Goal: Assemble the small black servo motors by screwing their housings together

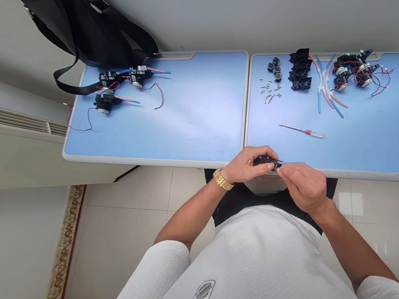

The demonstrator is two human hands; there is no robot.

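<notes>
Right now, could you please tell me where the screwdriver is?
In the head view, the screwdriver lies right of centre on the right-hand blue table, just beyond the right hand.

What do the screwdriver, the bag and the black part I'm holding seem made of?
Screwdriver: shaft probably smooth metal, being grey and thin; handle likely glossy plastic, being see-through. Bag: leather or imitation, by its smooth black sheen. Black part: perhaps hard plastic, by its black, moulded-looking body; finish too covered to tell.

Two hands (pixel 248 165) (pixel 305 185), one screwdriver (pixel 303 131), two tabletops (pixel 196 123) (pixel 373 126), one bag (pixel 80 14)
</notes>
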